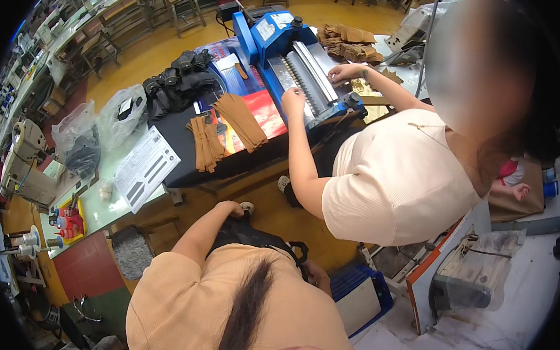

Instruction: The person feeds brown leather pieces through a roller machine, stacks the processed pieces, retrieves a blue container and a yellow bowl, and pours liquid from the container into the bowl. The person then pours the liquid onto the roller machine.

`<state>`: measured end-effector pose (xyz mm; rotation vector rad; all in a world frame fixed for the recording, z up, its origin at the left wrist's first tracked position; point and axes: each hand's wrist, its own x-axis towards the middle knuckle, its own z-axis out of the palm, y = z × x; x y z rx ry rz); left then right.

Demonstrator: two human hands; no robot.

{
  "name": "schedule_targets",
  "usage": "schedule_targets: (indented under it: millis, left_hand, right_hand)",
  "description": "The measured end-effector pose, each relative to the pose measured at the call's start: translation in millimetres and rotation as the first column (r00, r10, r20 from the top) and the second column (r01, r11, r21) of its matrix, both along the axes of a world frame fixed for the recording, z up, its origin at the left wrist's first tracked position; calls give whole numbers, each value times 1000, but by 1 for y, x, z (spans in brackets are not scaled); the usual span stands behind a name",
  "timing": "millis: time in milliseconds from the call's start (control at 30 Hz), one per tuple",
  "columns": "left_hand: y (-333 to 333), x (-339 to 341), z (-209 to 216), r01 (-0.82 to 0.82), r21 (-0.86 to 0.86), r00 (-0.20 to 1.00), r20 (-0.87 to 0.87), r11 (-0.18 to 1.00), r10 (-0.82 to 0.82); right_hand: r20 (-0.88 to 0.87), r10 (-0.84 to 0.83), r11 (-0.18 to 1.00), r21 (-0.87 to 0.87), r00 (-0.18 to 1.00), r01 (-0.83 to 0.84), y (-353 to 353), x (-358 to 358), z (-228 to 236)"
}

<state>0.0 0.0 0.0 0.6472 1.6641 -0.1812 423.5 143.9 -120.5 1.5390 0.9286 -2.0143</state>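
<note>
My left hand (231, 208) rests against my dark trousers (246, 232), fingers loosely extended, with nothing visible in it. Low at my other side is my right hand (317, 277), beside a black strap loop; its fingers are mostly hidden. Ahead, another person in a cream top (395, 182) works at a blue roller machine (275, 37). One of that person's hands (293, 102) is at the near end of the silver rollers (312, 71), the other (348, 73) at the far side. Brown strips (240, 121) lie in bundles on the table before the machine.
Black pieces (178, 82) are heaped left of the machine, near clear plastic bags (77, 137) and a printed sheet (147, 167). More brown pieces (347, 41) are stacked behind it. A sewing machine (27, 159) stands far left. A blue crate (359, 295) sits by my right side.
</note>
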Motion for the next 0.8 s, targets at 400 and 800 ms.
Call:
schedule_targets:
  millis: [400, 800]
  left_hand:
    - [-33, -90, -16, 21, 5, 999, -25, 1000, -20]
    - [-80, -114, -74, -25, 127, 994, -98, 992, 38]
  right_hand:
    - [77, 400, 900, 156, 913, -407, -9, -140, 70]
    - [87, 429, 838, 333, 899, -432, -5, -186, 87]
